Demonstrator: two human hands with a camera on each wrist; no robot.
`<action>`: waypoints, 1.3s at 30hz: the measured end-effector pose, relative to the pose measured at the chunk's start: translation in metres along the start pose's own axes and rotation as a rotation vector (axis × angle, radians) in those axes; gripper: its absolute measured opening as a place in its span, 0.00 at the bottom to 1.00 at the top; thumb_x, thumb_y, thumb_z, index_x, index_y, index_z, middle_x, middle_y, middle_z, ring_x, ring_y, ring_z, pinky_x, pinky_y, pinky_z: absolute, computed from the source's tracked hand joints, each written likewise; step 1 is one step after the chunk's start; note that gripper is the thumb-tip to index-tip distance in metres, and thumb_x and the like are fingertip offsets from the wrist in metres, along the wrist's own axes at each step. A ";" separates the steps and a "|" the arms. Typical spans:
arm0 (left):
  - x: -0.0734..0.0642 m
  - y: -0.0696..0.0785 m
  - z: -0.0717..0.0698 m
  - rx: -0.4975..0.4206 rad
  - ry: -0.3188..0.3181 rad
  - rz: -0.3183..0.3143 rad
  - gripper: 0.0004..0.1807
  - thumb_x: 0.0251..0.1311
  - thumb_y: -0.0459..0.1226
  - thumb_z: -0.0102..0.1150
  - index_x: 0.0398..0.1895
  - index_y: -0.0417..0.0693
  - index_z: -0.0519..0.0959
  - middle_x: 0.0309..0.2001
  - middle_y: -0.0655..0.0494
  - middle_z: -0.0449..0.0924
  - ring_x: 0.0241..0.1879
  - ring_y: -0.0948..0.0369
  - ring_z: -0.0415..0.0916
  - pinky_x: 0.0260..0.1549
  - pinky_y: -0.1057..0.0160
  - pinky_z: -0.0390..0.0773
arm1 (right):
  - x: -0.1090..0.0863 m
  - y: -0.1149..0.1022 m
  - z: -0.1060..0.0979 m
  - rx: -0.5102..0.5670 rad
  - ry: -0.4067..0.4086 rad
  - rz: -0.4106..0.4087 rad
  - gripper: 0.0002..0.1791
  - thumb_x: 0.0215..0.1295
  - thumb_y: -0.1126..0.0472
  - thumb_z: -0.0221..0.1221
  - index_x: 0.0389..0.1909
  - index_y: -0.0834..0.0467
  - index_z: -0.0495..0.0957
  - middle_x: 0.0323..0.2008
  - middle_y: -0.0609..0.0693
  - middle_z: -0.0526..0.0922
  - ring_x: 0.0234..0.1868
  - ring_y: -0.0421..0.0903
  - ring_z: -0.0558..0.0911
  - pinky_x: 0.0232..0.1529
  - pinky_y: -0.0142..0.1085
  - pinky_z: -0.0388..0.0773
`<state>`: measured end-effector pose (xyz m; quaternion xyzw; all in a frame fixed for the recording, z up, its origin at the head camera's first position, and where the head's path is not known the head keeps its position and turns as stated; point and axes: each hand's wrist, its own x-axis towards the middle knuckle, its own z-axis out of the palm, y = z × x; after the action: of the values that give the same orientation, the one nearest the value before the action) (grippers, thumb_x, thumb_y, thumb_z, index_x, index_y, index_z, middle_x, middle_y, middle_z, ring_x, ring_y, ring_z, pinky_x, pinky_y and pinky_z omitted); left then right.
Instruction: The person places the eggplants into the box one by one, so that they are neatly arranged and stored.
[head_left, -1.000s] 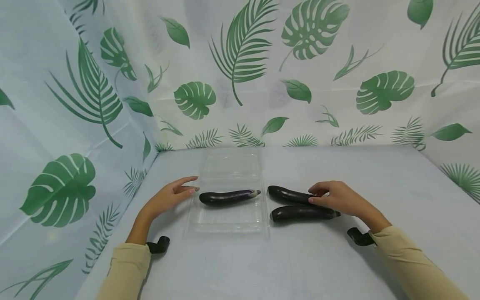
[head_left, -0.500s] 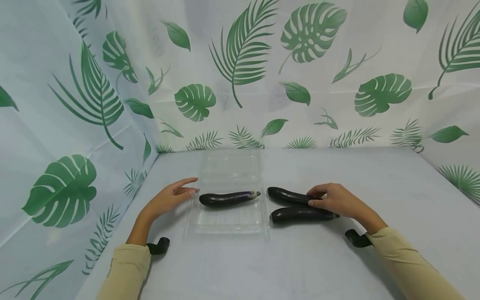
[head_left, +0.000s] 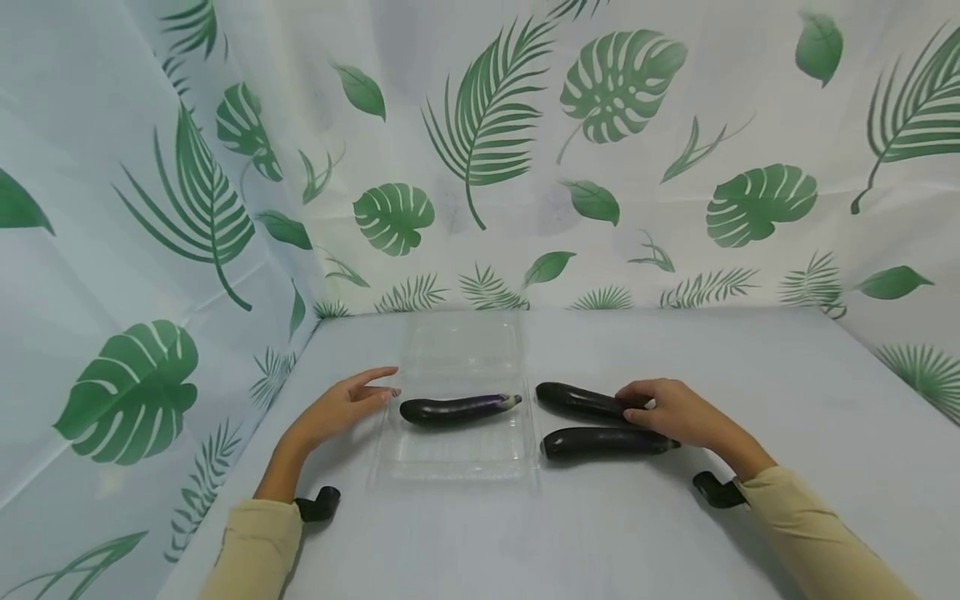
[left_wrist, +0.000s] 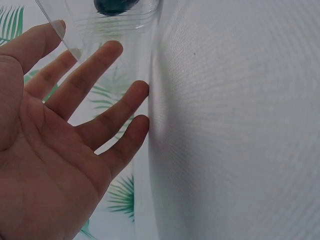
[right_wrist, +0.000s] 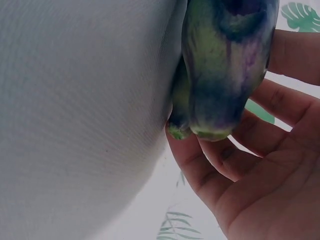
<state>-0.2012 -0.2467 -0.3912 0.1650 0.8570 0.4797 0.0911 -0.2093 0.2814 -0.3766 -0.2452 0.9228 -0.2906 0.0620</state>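
A dark purple eggplant (head_left: 453, 410) lies crosswise in a clear plastic container (head_left: 461, 460). My left hand (head_left: 341, 411) is at the container's left side, fingers spread; in the left wrist view the thumb and fingertips are right at the clear rim (left_wrist: 54, 24). Two more eggplants lie to the right of the container, the far eggplant (head_left: 576, 401) and the near eggplant (head_left: 600, 442). With thumb and fingers, my right hand (head_left: 678, 411) grips the far eggplant at its stem end, which the hand hides in the head view. Both green-tipped stem ends (right_wrist: 225, 95) show in the right wrist view.
The container's clear lid (head_left: 461, 346) lies folded back behind it on the white table (head_left: 480, 542). Leaf-printed curtains (head_left: 480, 150) stand along the back and sides. A black device (head_left: 321, 504) is strapped at each wrist.
The head view has tilted up slightly, so the whole scene sits lower in it. Both hands and the eggplants keep their places.
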 end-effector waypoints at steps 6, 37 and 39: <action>-0.003 -0.003 0.002 -0.005 -0.005 -0.017 0.32 0.82 0.44 0.57 0.83 0.43 0.65 0.66 0.45 0.82 0.70 0.45 0.75 0.70 0.36 0.66 | 0.000 0.000 0.005 0.020 -0.004 0.011 0.19 0.69 0.65 0.65 0.57 0.71 0.83 0.49 0.57 0.88 0.52 0.58 0.85 0.55 0.60 0.79; -0.001 0.003 0.001 0.003 -0.007 0.013 0.32 0.82 0.43 0.56 0.83 0.41 0.64 0.66 0.43 0.81 0.70 0.44 0.74 0.70 0.36 0.66 | -0.002 0.006 -0.015 -0.071 0.109 -0.004 0.17 0.72 0.66 0.68 0.54 0.74 0.83 0.47 0.63 0.88 0.46 0.58 0.86 0.45 0.55 0.83; -0.001 0.003 0.001 0.004 -0.008 0.014 0.32 0.82 0.42 0.56 0.83 0.40 0.64 0.66 0.42 0.81 0.70 0.43 0.74 0.70 0.35 0.66 | -0.003 0.004 -0.019 -0.068 0.124 -0.005 0.18 0.72 0.65 0.69 0.55 0.74 0.83 0.47 0.62 0.88 0.45 0.57 0.86 0.43 0.53 0.84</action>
<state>-0.1991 -0.2451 -0.3890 0.1729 0.8565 0.4778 0.0910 -0.2131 0.2952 -0.3635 -0.2310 0.9335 -0.2741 -0.0045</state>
